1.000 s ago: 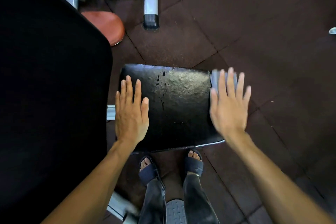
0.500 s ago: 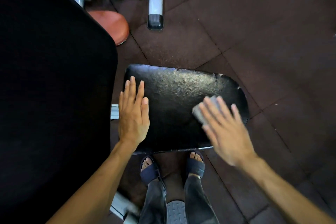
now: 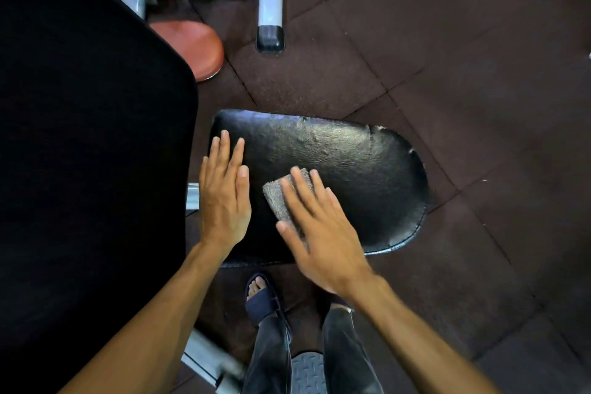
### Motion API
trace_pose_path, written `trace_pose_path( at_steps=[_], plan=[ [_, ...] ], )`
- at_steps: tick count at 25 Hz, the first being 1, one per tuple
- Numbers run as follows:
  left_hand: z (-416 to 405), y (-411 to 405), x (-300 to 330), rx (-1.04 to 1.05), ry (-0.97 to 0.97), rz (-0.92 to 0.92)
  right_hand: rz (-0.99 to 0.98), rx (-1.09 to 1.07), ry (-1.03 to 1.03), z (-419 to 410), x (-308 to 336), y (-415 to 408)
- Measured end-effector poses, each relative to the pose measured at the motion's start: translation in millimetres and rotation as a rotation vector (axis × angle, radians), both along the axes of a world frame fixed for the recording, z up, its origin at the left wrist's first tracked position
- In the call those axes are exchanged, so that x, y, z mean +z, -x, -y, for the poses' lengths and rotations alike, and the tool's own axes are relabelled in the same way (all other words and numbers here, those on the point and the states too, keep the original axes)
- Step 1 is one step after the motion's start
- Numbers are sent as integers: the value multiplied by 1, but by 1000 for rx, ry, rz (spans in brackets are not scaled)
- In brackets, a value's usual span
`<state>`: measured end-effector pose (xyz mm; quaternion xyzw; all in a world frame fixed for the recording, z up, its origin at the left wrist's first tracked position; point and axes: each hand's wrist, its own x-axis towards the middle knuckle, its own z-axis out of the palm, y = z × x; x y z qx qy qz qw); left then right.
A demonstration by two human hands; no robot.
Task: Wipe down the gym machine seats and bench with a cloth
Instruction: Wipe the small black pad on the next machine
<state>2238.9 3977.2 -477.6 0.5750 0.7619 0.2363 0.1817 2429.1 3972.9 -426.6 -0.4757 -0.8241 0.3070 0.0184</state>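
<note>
A black padded machine seat (image 3: 358,166) with cracked, worn edges lies below me in the middle of the view. My right hand (image 3: 319,233) presses flat on a small grey folded cloth (image 3: 277,198) near the seat's front-left part; most of the cloth is hidden under the fingers. My left hand (image 3: 225,195) rests flat with fingers together on the seat's left edge, holding nothing. A large black back pad (image 3: 89,153) fills the left side, right beside my left hand.
A red-brown round pad (image 3: 192,45) sits behind the back pad. A white metal frame leg with a black end cap (image 3: 270,9) stands at the top. Dark rubber floor tiles (image 3: 463,73) spread right. My sandalled feet (image 3: 260,297) and a textured footplate (image 3: 308,373) are below the seat.
My right hand has swept the cloth from the seat's far right corner leftward and toward me across the seat. The left hand has stayed in place.
</note>
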Motion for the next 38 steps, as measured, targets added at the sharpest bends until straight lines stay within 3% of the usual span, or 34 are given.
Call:
trace_pose_path(
  at_steps=[2,5,8,11,14,16,18,21,23,26,27,29,33,36,38],
  plan=[
    [-3,1,4,-12,11,-1,-85,-145,21,-32,7,-24],
    [6,-18,22,55,35,-8,81,-327,-152,-65,1,-76],
    [25,-99,39,59,135,-149,286,-332,-241,-54,-20,-98],
    [8,-149,31,-23,197,-262,291,-340,-251,-53,-26,-96],
    [-41,-93,20,-96,219,-362,245,-314,-263,-62,-26,-100],
    [-52,-39,16,-28,232,-424,230,-306,-265,-61,-27,-100],
    [-32,-11,15,20,240,-403,239,-320,-280,-57,-27,-99],
    [35,-42,22,6,232,-448,273,-338,-315,-53,-29,-95],
    [51,-80,25,-189,201,-417,284,-347,-321,-51,-29,-96],
    [-27,-98,28,-475,103,-400,268,-334,-311,-54,-29,-96],
    [-59,-92,31,-488,123,-417,257,-324,-303,-57,-29,-98],
    [-93,-57,26,-303,176,-430,228,-296,-292,-61,-28,-101],
    [-23,-36,18,-16,182,-447,248,-344,-310,-54,-27,-96],
    [13,-114,23,-117,150,-275,218,-338,-300,-52,-29,-98],
    [0,-151,35,-218,103,-57,4,-398,-201,-56,-27,-108]
  ],
)
